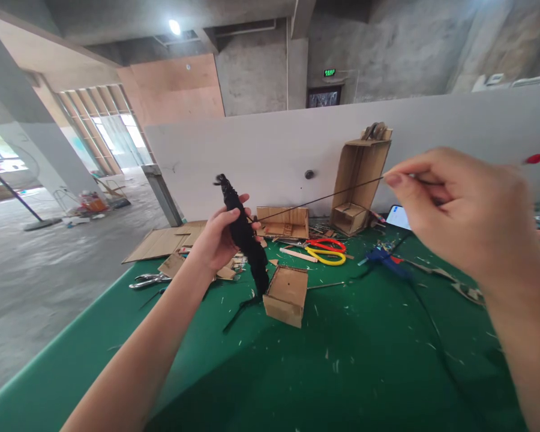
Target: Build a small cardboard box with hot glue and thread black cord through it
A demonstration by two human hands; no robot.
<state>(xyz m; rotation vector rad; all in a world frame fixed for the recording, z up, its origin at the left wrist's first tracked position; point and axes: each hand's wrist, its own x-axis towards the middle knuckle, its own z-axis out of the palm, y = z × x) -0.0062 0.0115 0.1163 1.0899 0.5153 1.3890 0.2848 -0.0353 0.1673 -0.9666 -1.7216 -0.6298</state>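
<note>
My left hand (222,237) is wrapped round a long black bundle (248,246), bound in dark cord or yarn and held tilted over the table. From the bundle a thin black cord (321,197) runs taut up to the right. Its far part is pinched between the thumb and fingers of my right hand (463,207), which is raised at the right. Just beside the bundle's lower end is a small cardboard box (286,295) with a little hole in its top. A loose black strand (239,312) hangs or lies near that end.
On the green table (342,372) lie red-and-yellow-handled scissors (327,251), metal pliers (149,280), a blue tangled item (387,261) and cardboard scraps (166,240). A tall open cardboard box (360,180) stands against the white partition (261,150). A lit phone (398,217) is behind my right hand.
</note>
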